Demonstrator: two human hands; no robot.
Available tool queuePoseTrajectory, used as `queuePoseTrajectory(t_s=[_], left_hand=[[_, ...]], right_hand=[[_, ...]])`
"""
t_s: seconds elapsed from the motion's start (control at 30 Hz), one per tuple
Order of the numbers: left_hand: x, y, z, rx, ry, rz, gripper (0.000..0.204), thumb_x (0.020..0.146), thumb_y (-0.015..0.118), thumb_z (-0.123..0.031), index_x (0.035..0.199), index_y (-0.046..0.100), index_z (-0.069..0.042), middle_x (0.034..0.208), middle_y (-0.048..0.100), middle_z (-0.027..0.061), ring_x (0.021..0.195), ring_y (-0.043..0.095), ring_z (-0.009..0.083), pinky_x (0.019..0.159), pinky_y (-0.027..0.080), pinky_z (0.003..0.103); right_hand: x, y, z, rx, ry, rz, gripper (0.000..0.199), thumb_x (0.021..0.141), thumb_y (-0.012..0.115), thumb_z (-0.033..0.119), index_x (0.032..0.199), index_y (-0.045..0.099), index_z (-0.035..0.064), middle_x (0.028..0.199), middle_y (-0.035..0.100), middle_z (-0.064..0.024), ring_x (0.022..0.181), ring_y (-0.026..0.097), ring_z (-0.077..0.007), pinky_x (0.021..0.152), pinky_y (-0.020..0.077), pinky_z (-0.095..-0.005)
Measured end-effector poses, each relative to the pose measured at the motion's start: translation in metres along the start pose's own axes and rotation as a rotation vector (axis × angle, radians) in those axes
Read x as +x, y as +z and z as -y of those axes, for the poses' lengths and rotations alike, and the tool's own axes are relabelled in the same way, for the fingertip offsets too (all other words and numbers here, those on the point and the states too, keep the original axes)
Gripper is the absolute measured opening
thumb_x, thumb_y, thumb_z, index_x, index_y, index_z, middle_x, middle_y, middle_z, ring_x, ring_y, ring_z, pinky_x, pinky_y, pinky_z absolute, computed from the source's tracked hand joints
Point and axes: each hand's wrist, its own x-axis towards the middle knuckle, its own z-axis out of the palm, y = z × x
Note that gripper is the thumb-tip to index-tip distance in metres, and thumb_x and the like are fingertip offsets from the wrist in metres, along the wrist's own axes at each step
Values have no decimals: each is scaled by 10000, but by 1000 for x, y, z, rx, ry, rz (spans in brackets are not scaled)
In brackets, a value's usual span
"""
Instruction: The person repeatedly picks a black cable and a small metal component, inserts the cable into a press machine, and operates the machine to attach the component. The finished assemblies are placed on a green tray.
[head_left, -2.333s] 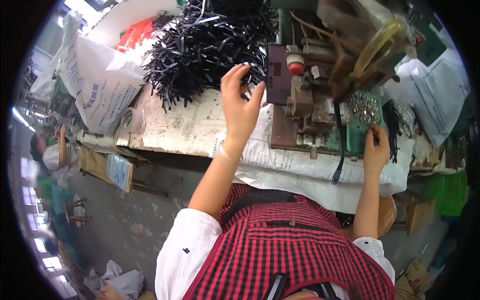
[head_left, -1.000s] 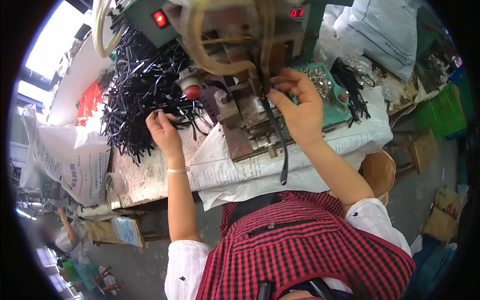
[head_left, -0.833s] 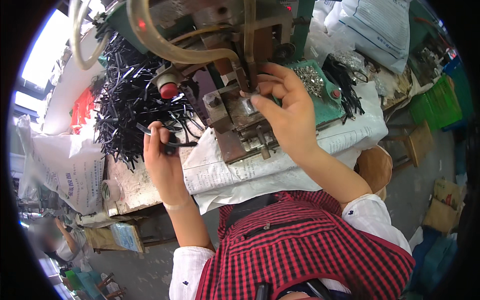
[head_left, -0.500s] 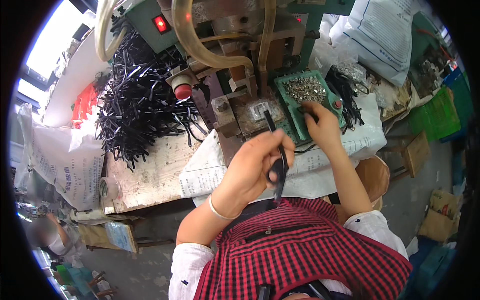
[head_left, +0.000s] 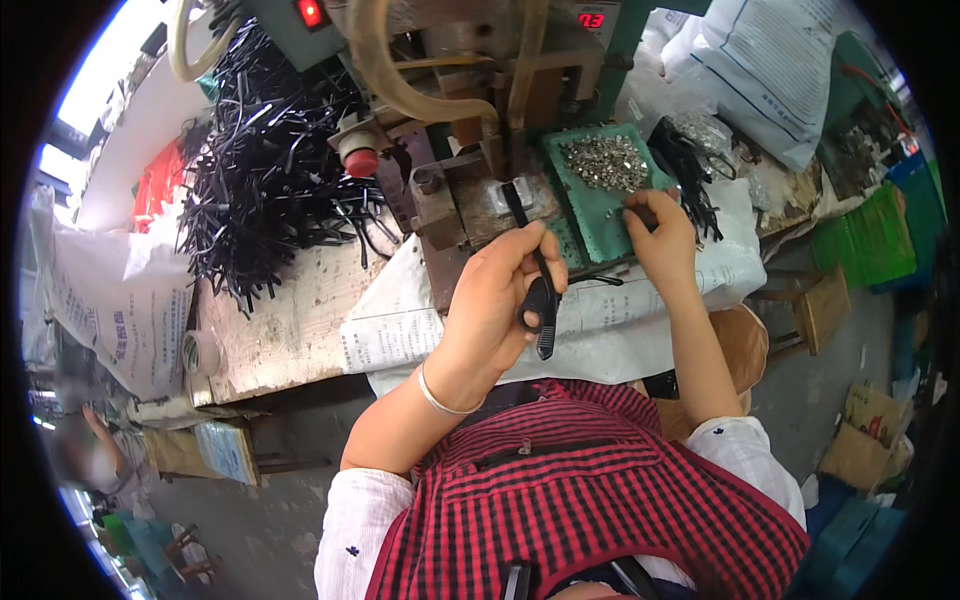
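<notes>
Two hands work at the machine (head_left: 480, 150) on the worktop (head_left: 290, 320). Left hand (head_left: 495, 305) has its grip clenched around a black strap (head_left: 535, 265), pinched between thumb and fingers; the strap runs up from the grip onto the machine's bed, and its lower end sticks out just below the fingers. Right hand (head_left: 660, 235) rests at the edge of a green tray (head_left: 590, 215) of small metal parts (head_left: 605, 160), fingertips pinched together; whether they hold a part cannot be told. A heap of black straps (head_left: 265, 180) lies well to the left.
</notes>
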Motion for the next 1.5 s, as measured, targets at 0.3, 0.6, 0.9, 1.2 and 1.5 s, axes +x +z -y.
queuePoseTrajectory(t_s=[0.3,0.6,0.9,1.2,1.5], left_hand=[[-32,-60,20,457,46,270,163,1039,635,-141,1092,664,11,980,718,68,842,670,136,707,579,269],[-123,-136,-98,1478,1403,-1028,119,894,728,69,999,738,14,927,704,68,790,626,134,697,496,260],[29,-313,-62,2183,835,-915,118,802,678,-66,906,727,-94,909,614,66,866,665,299,685,544,426],[-7,-258,-80,1930,1276,-762,161,870,705,-42,1024,745,-65,971,762,68,801,666,234,701,513,342],[-14,-192,-44,447,853,-526,222,1081,570,-175,1197,633,4,1062,760,131,1007,736,197,785,580,260]], right_hand=[[0,23,11,-487,-278,-36,72,849,696,49,907,656,38,957,644,-149,970,615,-393,846,484,-491],[-9,13,15,29,-105,-93,78,962,694,65,1032,702,30,897,728,-48,812,676,-126,801,513,-269],[12,12,32,296,118,-35,145,936,741,75,1050,763,-12,941,758,-31,871,667,-84,814,496,-227],[-45,-36,-24,-10,82,-161,214,956,694,71,1140,764,-11,1034,779,-118,940,718,-177,869,539,-305],[-2,13,13,84,112,-148,197,923,741,83,1105,748,7,922,775,-102,834,716,-139,794,534,-271]])
